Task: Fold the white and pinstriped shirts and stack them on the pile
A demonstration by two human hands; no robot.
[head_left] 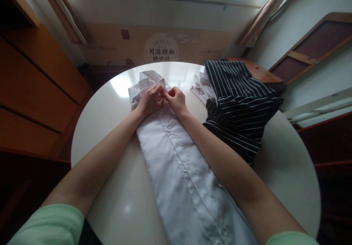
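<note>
A white button-up shirt point(176, 164) lies lengthwise on a round white table point(110, 102), its button placket facing up and its collar end bunched at the far side. My left hand point(150, 99) and my right hand point(176, 99) meet near the collar, fingertips pinching the placket fabric between them at one button. Both forearms rest along the shirt. A black garment with thin white stripes point(236, 105) lies in a heap to the right of the shirt, with a bit of white cloth point(200, 85) under its far left edge.
Wooden cabinets point(33, 91) stand on the left. A cardboard panel with printed characters point(161, 48) leans against the wall under the window. A wooden framed panel point(316, 43) leans on the right wall, and a low wooden surface point(258, 70) is behind the striped garment.
</note>
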